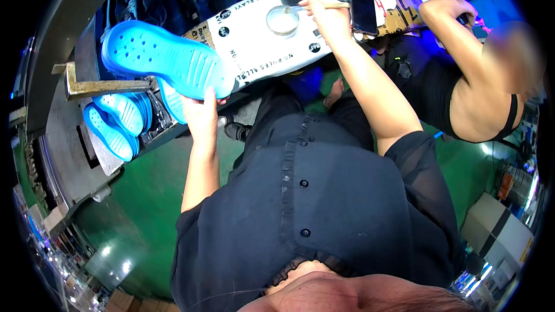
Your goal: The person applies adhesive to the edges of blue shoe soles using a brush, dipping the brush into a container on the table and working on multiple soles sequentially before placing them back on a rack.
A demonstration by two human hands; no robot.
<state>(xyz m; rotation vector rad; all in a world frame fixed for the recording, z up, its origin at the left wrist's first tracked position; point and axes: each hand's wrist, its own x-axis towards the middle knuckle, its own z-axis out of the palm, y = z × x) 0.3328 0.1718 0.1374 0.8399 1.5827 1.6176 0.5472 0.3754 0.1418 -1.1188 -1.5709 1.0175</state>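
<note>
The left hand [207, 103] grips a blue shoe sole [165, 60] by its near end, at the left end of the white table cover [245, 37]. The right hand [330, 16] pinches a pale stick [337, 6], beside a round cup [282, 22]. More blue soles [118, 117] lie at left, nearer the person.

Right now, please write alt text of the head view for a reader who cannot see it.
A person's left hand holds a blue shoe sole while the right hand holds a thin pale tool near a small round dish on a white sheet. More blue soles are at left; another person is at right.
</note>
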